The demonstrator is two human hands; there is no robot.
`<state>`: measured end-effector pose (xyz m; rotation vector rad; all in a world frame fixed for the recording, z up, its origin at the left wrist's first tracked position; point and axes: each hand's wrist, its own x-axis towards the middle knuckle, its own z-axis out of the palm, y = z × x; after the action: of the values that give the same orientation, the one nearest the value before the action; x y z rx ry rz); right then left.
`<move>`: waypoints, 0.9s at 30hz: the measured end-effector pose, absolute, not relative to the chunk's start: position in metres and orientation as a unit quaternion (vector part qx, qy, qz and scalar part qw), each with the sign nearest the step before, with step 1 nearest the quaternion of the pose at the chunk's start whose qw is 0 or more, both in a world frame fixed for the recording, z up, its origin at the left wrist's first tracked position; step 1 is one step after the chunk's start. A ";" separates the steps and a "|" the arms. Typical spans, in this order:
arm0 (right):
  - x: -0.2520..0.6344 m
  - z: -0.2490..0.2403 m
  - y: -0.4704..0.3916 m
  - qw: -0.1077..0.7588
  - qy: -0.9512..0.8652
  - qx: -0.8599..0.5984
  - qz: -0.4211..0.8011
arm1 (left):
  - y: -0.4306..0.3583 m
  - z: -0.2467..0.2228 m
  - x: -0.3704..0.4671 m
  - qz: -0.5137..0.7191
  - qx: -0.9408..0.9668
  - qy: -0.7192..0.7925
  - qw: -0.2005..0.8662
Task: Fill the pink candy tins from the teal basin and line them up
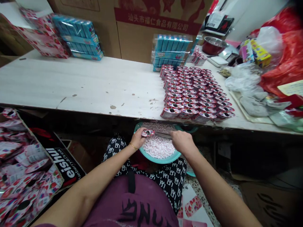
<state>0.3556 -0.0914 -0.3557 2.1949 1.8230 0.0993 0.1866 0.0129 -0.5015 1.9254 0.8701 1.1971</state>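
Observation:
A teal basin [165,160] full of small pale pellets [159,148] rests at my lap, partly under the table edge. My left hand [138,138] grips a small red-and-white box [148,133] with a hole in its upper face, over the basin's left side. Over the right side, my right hand [181,140] is closed on the end of a metal scoop [163,135], which reaches left toward the box. Whether the scoop touches the box is hard to tell. Many similar small boxes [189,105] stand in rows on the table just beyond the basin.
The white table [113,82] spans the view. Blue wrapped packs [81,37] and a cardboard carton [132,41] stand at the back. Plastic bags [246,78] and a metal bowl [213,45] crowd the right. A carton of flat boxes [23,164] is at lower left.

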 end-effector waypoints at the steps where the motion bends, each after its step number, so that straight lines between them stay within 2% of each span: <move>1: 0.368 -0.364 -0.094 0.144 0.620 0.770 0.047 | 0.014 -0.502 0.182 0.471 0.724 0.345 0.367; 4: 0.391 -0.408 -0.095 0.126 0.588 0.798 0.029 | 0.017 -0.504 0.168 0.496 0.664 0.372 0.419; 8: 0.375 -0.473 -0.073 0.061 0.598 0.799 -0.034 | 0.019 -0.505 0.161 0.512 0.627 0.381 0.447; 12: 0.361 -0.499 -0.053 0.003 0.600 0.798 -0.061 | 0.019 -0.502 0.158 0.512 0.618 0.384 0.457; 16: 0.384 -0.484 -0.060 -0.040 0.605 0.791 -0.084 | 0.020 -0.498 0.153 0.518 0.621 0.396 0.435; 21: 0.400 -0.432 -0.074 -0.099 0.622 0.773 -0.080 | 0.019 -0.493 0.163 0.481 0.696 0.371 0.384; 23: 0.393 -0.408 -0.078 -0.079 0.637 0.764 -0.062 | 0.016 -0.491 0.172 0.455 0.731 0.354 0.365; 27: 0.366 -0.370 -0.083 0.041 0.644 0.764 -0.003 | 0.011 -0.492 0.187 0.433 0.774 0.324 0.329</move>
<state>0.3661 -0.0828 -0.3699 2.3402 1.9724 -0.0084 0.1866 0.0109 -0.4916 2.0258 0.8485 1.1341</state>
